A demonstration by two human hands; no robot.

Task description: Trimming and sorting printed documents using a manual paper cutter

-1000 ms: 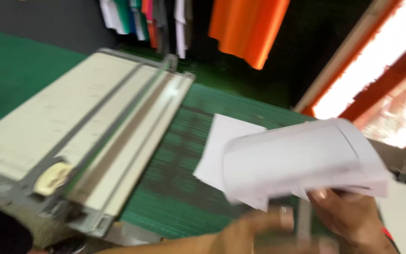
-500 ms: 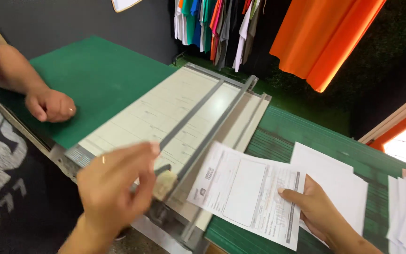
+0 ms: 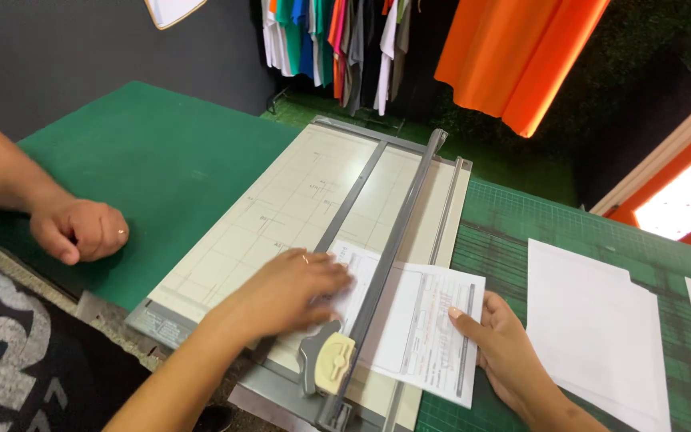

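A cream paper trimmer (image 3: 297,216) with a grey rail (image 3: 397,232) lies across the green table. A printed white sheet (image 3: 421,328) sits under the rail, half on the board. My left hand (image 3: 289,292) lies flat on the sheet's left part and the board, fingers pointing at the rail. My right hand (image 3: 501,348) grips the sheet's right edge. The yellowish cutter knob (image 3: 333,362) rests on the rail just below my left hand.
Another person's fist (image 3: 80,230) rests on the green table (image 3: 153,160) at the left, their dark printed shirt at the lower left. A stack of white paper (image 3: 593,320) lies on the green cutting mat (image 3: 521,232). Coloured garments (image 3: 513,56) hang behind.
The printed sheet has gone from lying right of the trimmer to sliding under the rail. My left hand dropped from above the knob onto the sheet and board.
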